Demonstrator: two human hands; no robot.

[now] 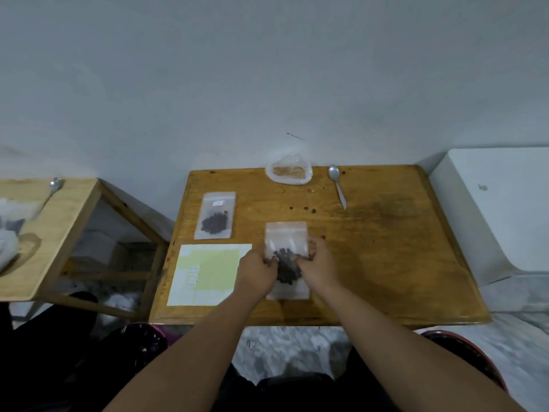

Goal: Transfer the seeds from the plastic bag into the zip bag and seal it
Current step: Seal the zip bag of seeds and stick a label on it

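Gripping the zip bag (285,237): left hand (258,270), right hand (319,264).

The left forearm (208,337) and right forearm (386,331) are bare from the near edge to the wrists. The left hand (258,270) and right hand (319,263) are bare too. Dark clothing (285,391) shows between the arms at the near edge, too dim for detail.

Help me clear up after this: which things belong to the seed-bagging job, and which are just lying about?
In the job: zip bag, gripped by left hand and right hand; seeds inside it; plastic bag at the far edge.
Lying about: second zip bag, spoon, paper sheet.
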